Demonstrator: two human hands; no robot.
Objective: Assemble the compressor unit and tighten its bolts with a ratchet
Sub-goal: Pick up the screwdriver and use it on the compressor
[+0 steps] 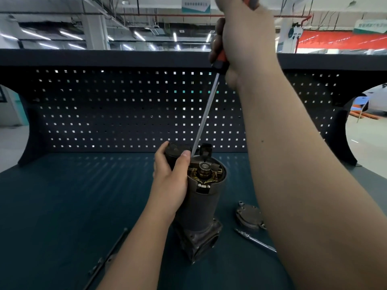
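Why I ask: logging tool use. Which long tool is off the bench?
The orange-handled screwdriver, gripped by the right hand; the other two lie on the bench.

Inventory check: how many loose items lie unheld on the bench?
3: long dark rod, front left; round grey metal cover plate, right; slim silver tool, just in front of it. Right forearm may hide more.

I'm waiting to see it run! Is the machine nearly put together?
Not yet. Done: the compressor unit stands upright on the table. In hand: the left hand grips its open top, brass parts showing, while the right hand aims a long screwdriver into it. Still to do: the round cover, a long dark rod and a silver tool lie on the table unused, so closing and tightening probably remain.
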